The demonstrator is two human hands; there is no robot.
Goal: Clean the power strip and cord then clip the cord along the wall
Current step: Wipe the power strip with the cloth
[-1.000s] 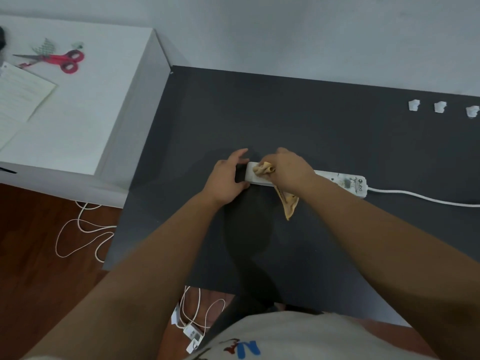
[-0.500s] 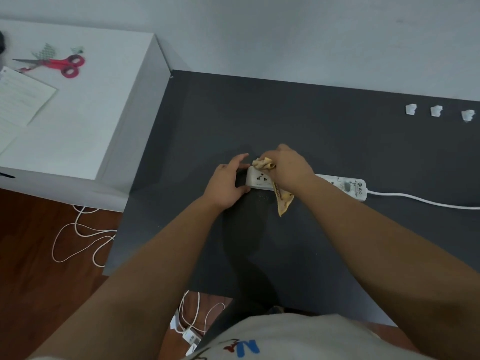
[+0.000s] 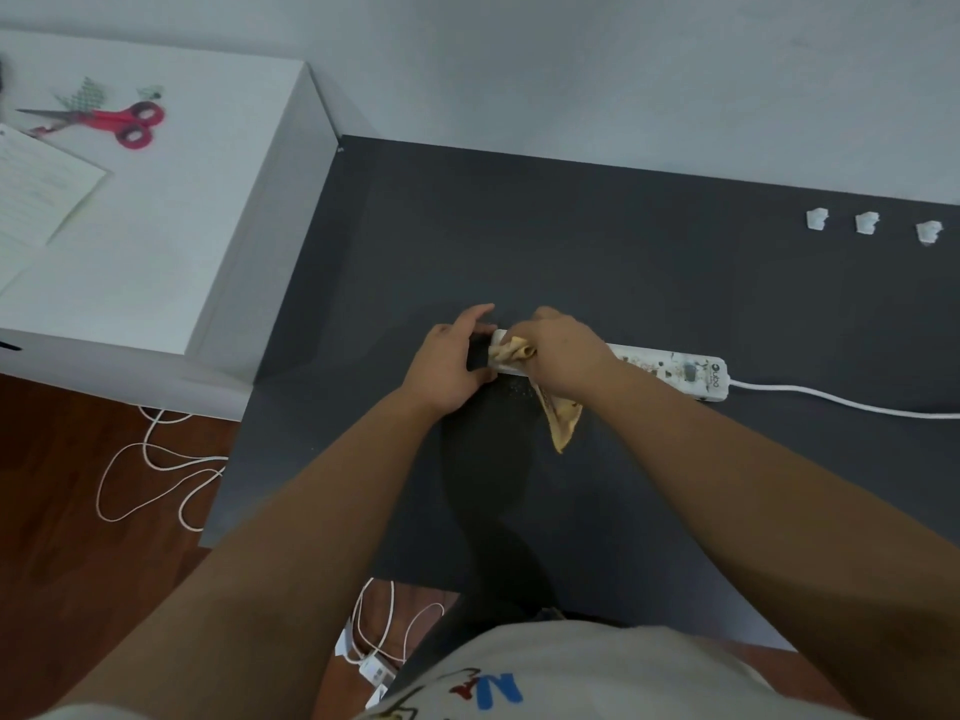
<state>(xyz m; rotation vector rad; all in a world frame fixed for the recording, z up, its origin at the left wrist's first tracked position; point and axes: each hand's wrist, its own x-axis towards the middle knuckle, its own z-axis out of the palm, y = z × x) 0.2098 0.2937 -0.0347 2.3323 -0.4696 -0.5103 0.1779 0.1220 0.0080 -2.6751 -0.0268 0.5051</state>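
Observation:
A white power strip (image 3: pixel 670 367) lies across the middle of the dark table (image 3: pixel 597 241), speckled with dirt at its right end. Its white cord (image 3: pixel 841 401) runs off to the right. My left hand (image 3: pixel 449 365) grips the strip's left end. My right hand (image 3: pixel 566 350) presses a yellow cloth (image 3: pixel 561 418) onto the left part of the strip; a corner of the cloth hangs toward me. Three white cord clips (image 3: pixel 866 222) sit near the table's far right edge, by the wall.
A white cabinet (image 3: pixel 171 241) stands left of the table, with red scissors (image 3: pixel 122 122) and a paper sheet (image 3: pixel 36 189) on top. Loose white cables (image 3: pixel 156 470) lie on the wooden floor at left and under the table's front edge. Crumbs lie beside the strip.
My right hand rubbed the cloth back and forth over the strip's left end, a little right and then back left. My left hand kept its hold on the end.

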